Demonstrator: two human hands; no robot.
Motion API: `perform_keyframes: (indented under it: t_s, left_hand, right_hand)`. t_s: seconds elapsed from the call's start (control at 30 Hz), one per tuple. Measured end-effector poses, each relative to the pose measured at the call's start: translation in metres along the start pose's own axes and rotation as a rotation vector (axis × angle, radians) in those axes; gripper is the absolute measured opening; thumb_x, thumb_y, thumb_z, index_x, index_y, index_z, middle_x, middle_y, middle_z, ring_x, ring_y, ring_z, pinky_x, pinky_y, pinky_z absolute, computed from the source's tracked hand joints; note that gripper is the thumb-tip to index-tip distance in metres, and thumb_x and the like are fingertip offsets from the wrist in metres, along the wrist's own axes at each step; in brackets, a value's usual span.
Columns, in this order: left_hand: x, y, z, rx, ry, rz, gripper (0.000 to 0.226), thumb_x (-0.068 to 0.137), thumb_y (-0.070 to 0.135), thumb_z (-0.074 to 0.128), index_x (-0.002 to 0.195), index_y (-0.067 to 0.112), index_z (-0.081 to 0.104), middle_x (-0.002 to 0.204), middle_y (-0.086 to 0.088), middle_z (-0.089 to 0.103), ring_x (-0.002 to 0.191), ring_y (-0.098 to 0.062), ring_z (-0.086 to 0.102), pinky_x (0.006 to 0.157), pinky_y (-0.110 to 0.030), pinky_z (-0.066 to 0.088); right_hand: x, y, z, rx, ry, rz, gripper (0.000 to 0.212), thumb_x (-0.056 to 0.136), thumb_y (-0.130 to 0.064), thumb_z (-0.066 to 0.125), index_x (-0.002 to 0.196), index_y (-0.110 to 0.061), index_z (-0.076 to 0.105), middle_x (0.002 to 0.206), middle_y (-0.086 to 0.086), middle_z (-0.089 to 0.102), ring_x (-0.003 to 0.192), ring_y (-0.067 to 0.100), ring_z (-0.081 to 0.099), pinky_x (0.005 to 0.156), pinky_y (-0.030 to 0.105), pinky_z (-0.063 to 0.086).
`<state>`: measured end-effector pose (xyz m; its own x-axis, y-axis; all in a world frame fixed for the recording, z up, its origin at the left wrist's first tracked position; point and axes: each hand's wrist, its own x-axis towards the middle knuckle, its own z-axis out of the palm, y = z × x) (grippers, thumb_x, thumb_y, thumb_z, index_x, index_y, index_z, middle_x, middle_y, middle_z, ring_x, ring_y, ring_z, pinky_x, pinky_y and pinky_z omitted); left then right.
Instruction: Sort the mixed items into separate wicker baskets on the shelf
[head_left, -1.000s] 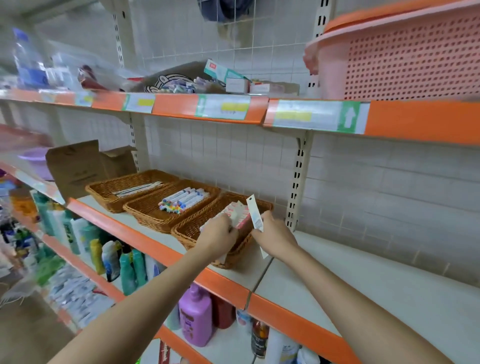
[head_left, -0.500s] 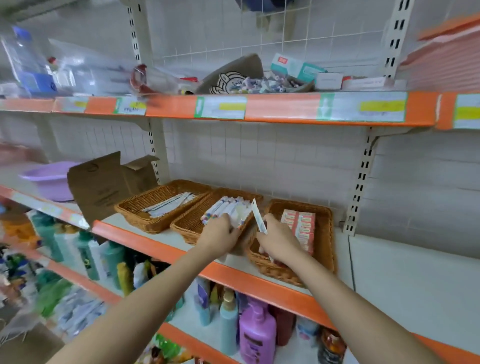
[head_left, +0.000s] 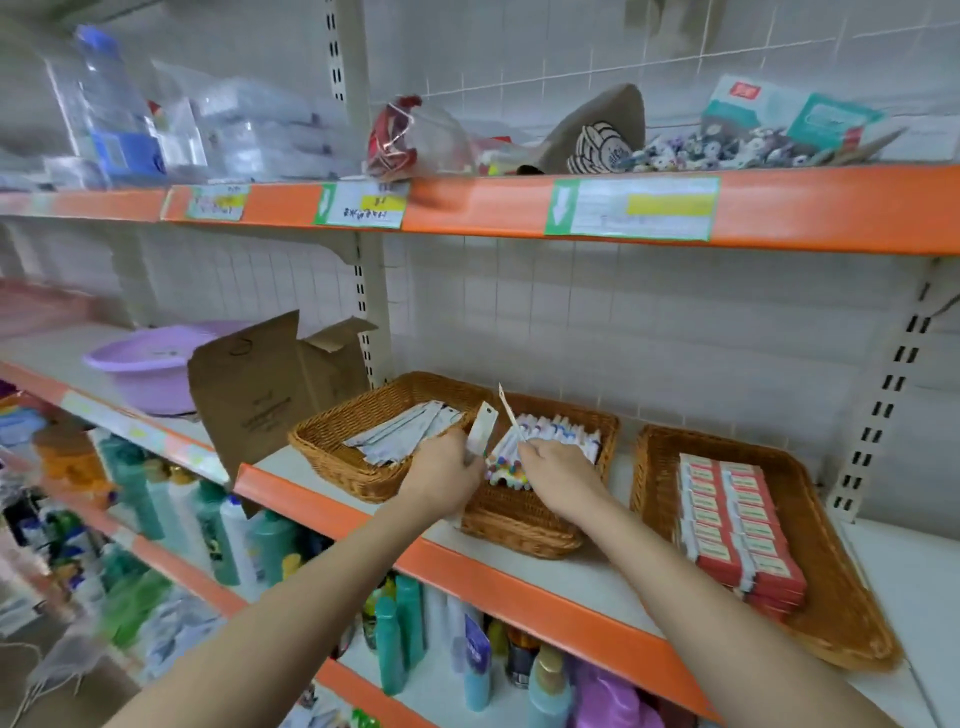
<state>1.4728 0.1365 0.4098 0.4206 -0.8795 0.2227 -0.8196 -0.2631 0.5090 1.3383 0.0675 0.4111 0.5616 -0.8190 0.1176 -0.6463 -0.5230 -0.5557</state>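
Three wicker baskets stand in a row on the middle shelf. The left basket (head_left: 332, 460) holds flat pale packets (head_left: 400, 436). The middle basket (head_left: 519, 525) holds markers with coloured caps (head_left: 550, 434). The right basket (head_left: 831, 613) holds red and white boxes (head_left: 732, 519). My left hand (head_left: 447, 475) grips a flat pale packet (head_left: 481, 426) between the left and middle baskets. My right hand (head_left: 556, 470) pinches another thin packet (head_left: 509, 410) upright over the middle basket.
A torn cardboard box (head_left: 270, 384) and a purple basin (head_left: 150, 358) sit left of the baskets. The upper shelf (head_left: 519, 208) carries clear containers, a bag and small boxes. Bottles (head_left: 228, 540) fill the lower shelf. Bare shelf lies right of the baskets.
My view and both hands shifted left, from the right basket to over the middle and left baskets. Each hand still carries its packet.
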Motion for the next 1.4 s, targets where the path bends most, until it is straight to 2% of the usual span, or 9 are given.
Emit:
perform_keyframes:
  t_s: [0.13, 0.23, 0.47, 0.63, 0.77, 0.93, 1.0, 1.2, 1.4]
  left_hand:
    - [0.036, -0.022, -0.013, 0.024, -0.007, -0.028, 0.017, 0.089, 0.021, 0.056, 0.081, 0.013, 0.044, 0.071, -0.001, 0.047, 0.08, -0.03, 0.055, 0.054, -0.03, 0.032]
    - [0.055, -0.036, -0.019, 0.043, -0.025, -0.064, 0.021, 0.088, 0.022, 0.058, 0.101, 0.006, 0.053, 0.086, -0.006, 0.055, 0.081, -0.024, 0.053, 0.06, -0.028, 0.038]
    - [0.095, -0.083, -0.016, 0.034, -0.091, -0.048, 0.044, 0.093, 0.022, 0.058, 0.134, 0.011, 0.045, 0.11, -0.013, 0.065, 0.099, -0.025, 0.061, 0.076, -0.03, 0.048]
    - [0.128, -0.118, -0.019, 0.083, -0.121, -0.003, 0.039, 0.095, 0.024, 0.056, 0.131, 0.013, 0.049, 0.118, -0.011, 0.064, 0.107, -0.025, 0.06, 0.078, -0.029, 0.047]
    - [0.153, -0.14, -0.026, 0.083, -0.161, 0.066, 0.033, 0.093, 0.017, 0.054, 0.124, 0.01, 0.051, 0.111, -0.013, 0.063, 0.102, -0.026, 0.059, 0.068, -0.025, 0.039]
    - [0.18, -0.162, -0.03, 0.138, -0.165, 0.158, 0.019, 0.084, 0.009, 0.057, 0.103, 0.009, 0.056, 0.098, -0.01, 0.062, 0.091, -0.025, 0.057, 0.063, -0.027, 0.036]
    - [0.186, -0.167, -0.026, 0.171, -0.208, 0.18, 0.016, 0.082, 0.009, 0.058, 0.098, 0.007, 0.058, 0.098, -0.01, 0.062, 0.092, -0.026, 0.059, 0.064, -0.029, 0.04]
    - [0.187, -0.173, -0.01, 0.183, -0.348, 0.25, 0.026, 0.088, 0.037, 0.059, 0.083, 0.012, 0.055, 0.09, -0.006, 0.054, 0.09, -0.024, 0.057, 0.074, -0.031, 0.045]
    - [0.19, -0.177, -0.009, 0.114, -0.382, 0.281, 0.037, 0.085, 0.018, 0.057, 0.119, 0.003, 0.06, 0.123, -0.014, 0.058, 0.113, -0.027, 0.056, 0.094, -0.034, 0.048]
  right_hand:
    - [0.038, -0.016, 0.009, 0.022, -0.01, -0.037, 0.044, 0.102, -0.022, 0.027, 0.06, -0.021, 0.036, 0.063, -0.002, 0.043, 0.063, 0.017, 0.043, 0.054, 0.031, 0.025]
    - [0.06, -0.022, 0.017, 0.073, -0.014, -0.032, 0.041, 0.1, -0.024, 0.033, 0.06, -0.021, 0.04, 0.058, -0.003, 0.047, 0.055, 0.01, 0.046, 0.047, 0.025, 0.027]
    - [0.1, -0.036, 0.044, -0.044, -0.033, -0.003, 0.017, 0.091, -0.032, 0.053, 0.102, -0.023, 0.062, 0.079, 0.0, 0.062, 0.071, 0.02, 0.059, 0.049, 0.026, 0.036]
    - [0.119, -0.053, 0.065, -0.1, 0.013, 0.033, 0.024, 0.088, -0.034, 0.054, 0.104, -0.02, 0.063, 0.093, 0.005, 0.068, 0.082, 0.025, 0.062, 0.059, 0.029, 0.038]
    - [0.132, -0.07, 0.078, -0.124, 0.037, 0.07, 0.016, 0.087, -0.028, 0.054, 0.093, -0.017, 0.064, 0.08, 0.003, 0.063, 0.081, 0.026, 0.062, 0.056, 0.029, 0.037]
    - [0.146, -0.091, 0.093, -0.327, 0.119, 0.171, 0.04, 0.092, -0.036, 0.05, 0.124, -0.013, 0.059, 0.116, 0.011, 0.064, 0.107, 0.031, 0.06, 0.078, 0.033, 0.047]
    - [0.152, -0.099, 0.099, -0.395, 0.116, 0.199, 0.038, 0.092, -0.037, 0.048, 0.118, -0.012, 0.06, 0.113, 0.012, 0.066, 0.102, 0.031, 0.061, 0.073, 0.032, 0.047]
    - [0.165, -0.119, 0.12, -0.614, 0.085, 0.247, 0.037, 0.095, -0.039, 0.046, 0.116, -0.012, 0.061, 0.117, 0.01, 0.065, 0.106, 0.028, 0.062, 0.071, 0.029, 0.04]
    - [0.167, -0.121, 0.127, -0.755, -0.011, 0.252, 0.04, 0.099, -0.04, 0.039, 0.116, -0.012, 0.061, 0.118, 0.011, 0.064, 0.108, 0.028, 0.061, 0.076, 0.031, 0.043]
